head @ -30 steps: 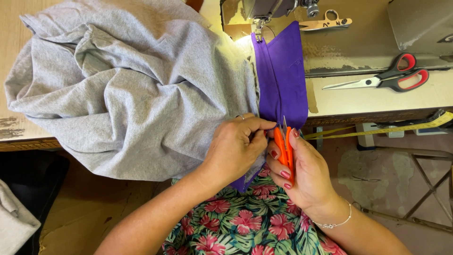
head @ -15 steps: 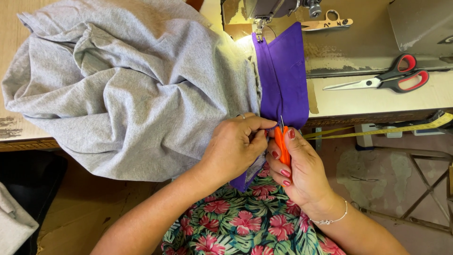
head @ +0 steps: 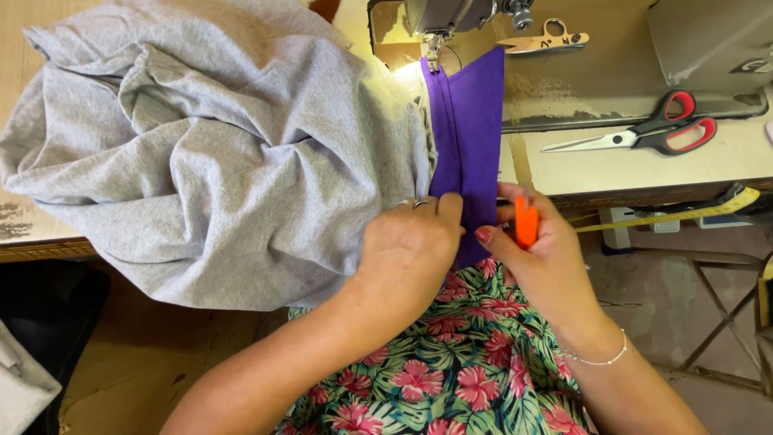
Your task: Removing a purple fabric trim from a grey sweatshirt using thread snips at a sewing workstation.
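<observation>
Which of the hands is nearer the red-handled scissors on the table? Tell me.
Right. The right hand, holding a small orange tool, sits below and left of the red-handled scissors. The left hand lies farther left, on the purple fabric.

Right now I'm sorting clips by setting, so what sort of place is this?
Most likely a sewing or tailoring workshop. A sewing machine stands on the worktable with purple fabric under its needle, red-handled scissors and a yellow measuring tape lie nearby, and a grey garment is heaped beside it.
</observation>
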